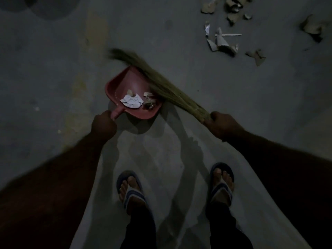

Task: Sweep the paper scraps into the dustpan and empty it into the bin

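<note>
Two hands are closed on tools: the red dustpan [125, 81] is gripped by its handle in the left hand [103, 125], a grass broom [161, 85] in the right hand [222, 125]. Paper scraps [132, 101] are held in the pan just ahead of the left hand; loose scraps [221, 40] are scattered on the floor [53, 87] well beyond the right hand.

Head-worn view, steeply down, floor [53, 87]

Plenty of bare floor [53, 87] left of the dustpan [125, 81], and more between it and the feet [132, 191]. The broom [161, 85] slants across the pan's right edge, so that side's blocked. Loose scraps [221, 40] clutter the far right, with open concrete between them and the pan.
</note>
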Available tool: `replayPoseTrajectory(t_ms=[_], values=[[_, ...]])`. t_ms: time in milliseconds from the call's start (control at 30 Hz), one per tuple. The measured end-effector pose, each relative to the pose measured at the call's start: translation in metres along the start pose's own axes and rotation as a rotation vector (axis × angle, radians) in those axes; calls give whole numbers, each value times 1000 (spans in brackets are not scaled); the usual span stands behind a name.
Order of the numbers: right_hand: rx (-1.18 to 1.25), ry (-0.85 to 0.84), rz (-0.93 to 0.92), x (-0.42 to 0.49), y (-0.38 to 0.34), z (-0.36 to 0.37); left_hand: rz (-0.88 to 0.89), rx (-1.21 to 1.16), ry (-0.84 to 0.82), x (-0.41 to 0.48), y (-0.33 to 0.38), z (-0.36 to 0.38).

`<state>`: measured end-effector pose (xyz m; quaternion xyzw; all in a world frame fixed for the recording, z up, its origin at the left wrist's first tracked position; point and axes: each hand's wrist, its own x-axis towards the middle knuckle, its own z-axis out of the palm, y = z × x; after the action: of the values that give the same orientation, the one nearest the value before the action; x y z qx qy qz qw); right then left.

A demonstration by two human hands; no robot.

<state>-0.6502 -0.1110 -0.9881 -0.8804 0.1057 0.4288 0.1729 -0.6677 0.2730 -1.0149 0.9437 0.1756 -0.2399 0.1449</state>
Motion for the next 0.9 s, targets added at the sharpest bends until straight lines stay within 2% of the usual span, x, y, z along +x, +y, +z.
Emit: replayPoseTrajectory(t_ms=[167, 300, 533, 667, 767, 900], values=[[168, 234, 55, -23, 71, -19, 146, -24, 2, -2, 54, -4], [268, 355, 151, -40, 116, -65, 233, -18, -27, -3, 121, -21], [181, 369, 181, -26, 160, -185, 178, 22, -54, 18, 228, -55], [32, 385, 117, 10, 162, -244, 116, 48, -29, 41, 242, -50], [-13, 336, 122, 39, 164, -257, 92, 102, -69, 58, 235, -32], [14, 175, 206, 62, 172, -227, 104, 142, -78, 88, 233, -10]])
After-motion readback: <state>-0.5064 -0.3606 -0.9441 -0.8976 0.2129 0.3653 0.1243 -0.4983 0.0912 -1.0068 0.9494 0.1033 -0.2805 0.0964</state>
